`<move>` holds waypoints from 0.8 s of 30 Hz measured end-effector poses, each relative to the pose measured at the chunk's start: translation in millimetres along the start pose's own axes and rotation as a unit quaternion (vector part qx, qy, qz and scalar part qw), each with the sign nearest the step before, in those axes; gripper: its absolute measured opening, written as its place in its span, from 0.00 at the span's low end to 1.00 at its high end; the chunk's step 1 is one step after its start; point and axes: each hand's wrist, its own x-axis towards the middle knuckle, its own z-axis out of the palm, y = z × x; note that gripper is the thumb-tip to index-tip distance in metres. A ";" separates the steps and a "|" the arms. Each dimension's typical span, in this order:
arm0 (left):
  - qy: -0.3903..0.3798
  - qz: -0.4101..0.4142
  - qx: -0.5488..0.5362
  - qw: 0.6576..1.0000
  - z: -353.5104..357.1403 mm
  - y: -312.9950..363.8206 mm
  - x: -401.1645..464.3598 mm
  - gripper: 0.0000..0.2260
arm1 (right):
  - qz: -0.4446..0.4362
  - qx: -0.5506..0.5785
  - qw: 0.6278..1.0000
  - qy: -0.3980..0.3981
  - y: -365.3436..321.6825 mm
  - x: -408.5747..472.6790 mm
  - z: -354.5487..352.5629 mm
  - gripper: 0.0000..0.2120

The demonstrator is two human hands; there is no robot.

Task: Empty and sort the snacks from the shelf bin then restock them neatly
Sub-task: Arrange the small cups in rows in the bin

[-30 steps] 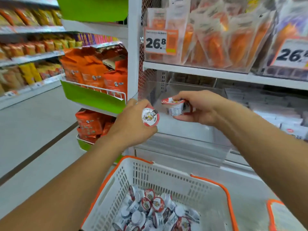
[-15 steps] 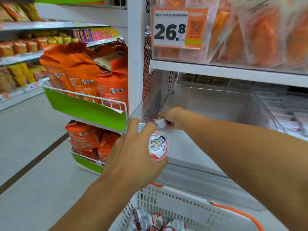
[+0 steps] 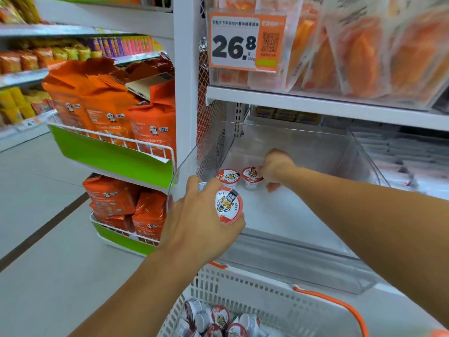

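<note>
On my left, orange foil snack bags (image 3: 109,110) stand in a white wire rack with a green front (image 3: 114,154); they are no part of my job. My left hand (image 3: 201,222) hovers at the front left corner of the clear plastic shelf bin (image 3: 359,161), its grip closed around a small round snack cup with a red-rimmed tiger-print lid (image 3: 228,205), lid tilted toward me. A second cup seems tucked behind my fingers, though only a sliver shows.

Further right, inside the bin, two matching tiger-lid cups stand upright on the white floor at the back left: the left placed cup (image 3: 228,177) and the right placed cup (image 3: 252,177), just beside each other. My right hand (image 3: 275,167) reaches deep into the bin, fingertips touching the right cup; whether that grip is holding it or already letting go I cannot tell, since the hand hides its own fingers.

Below, the white slotted plastic basket with orange handles (image 3: 267,295) holds a loose heap of the same cups (image 3: 218,322).

I judge the emptying done and the restocking barely begun: two cups set down as the start of a row, one or two in hand, most waiting in the basket, and nearly all of the bin floor bare.
</note>
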 end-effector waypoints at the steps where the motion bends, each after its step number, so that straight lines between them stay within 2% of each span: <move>1: 0.001 -0.003 -0.001 1.000 -0.2 -1.2 0.0 0.21 | -0.080 -0.072 0.994 0.028 -0.5 -0.2 -0.9 0.11; 2: 0.003 -0.005 0.000 1.000 -0.7 -2.1 0.2 0.21 | -0.168 -0.121 0.978 0.034 -3.8 -3.3 -0.6 0.13; 4: 0.008 -0.009 0.003 1.000 -2.1 -3.5 0.1 0.20 | -0.294 -0.193 0.936 -0.015 -11.7 -14.6 7.4 0.18; 6: 0.007 -0.013 0.005 1.000 -3.4 -4.3 -0.2 0.20 | -0.321 -0.232 0.918 -0.026 -16.8 -20.1 21.8 0.21; 11: 0.005 -0.012 0.008 1.000 -1.1 -5.6 0.2 0.22 | -0.284 -0.215 0.928 0.113 -30.4 -14.3 43.0 0.09; 15: 0.006 -0.007 0.012 1.000 2.2 -8.2 2.0 0.23 | -0.250 -0.179 0.945 0.114 -36.4 -3.7 40.3 0.07; 17: 0.005 -0.004 0.011 1.000 2.7 -9.8 2.7 0.24 | -0.220 -0.198 0.946 0.134 -32.4 -7.3 18.9 0.09; 19: 0.006 -0.005 0.011 1.000 3.1 -10.5 4.0 0.24 | -0.164 -0.249 0.948 0.106 -24.1 -12.9 -3.3 0.16; 20: 0.008 -0.005 0.012 1.000 3.5 -10.1 4.3 0.24 | -0.132 -0.241 0.960 0.062 -19.0 -15.6 -9.7 0.19; 22: 0.012 -0.004 0.009 1.000 4.2 -9.0 4.0 0.24 | -0.089 -0.156 0.983 -0.035 -10.6 -18.0 -9.0 0.21; 24: 0.018 -0.007 0.006 1.000 4.9 -9.0 2.7 0.23 | -0.094 -0.090 0.990 -0.047 -7.9 -15.8 2.9 0.21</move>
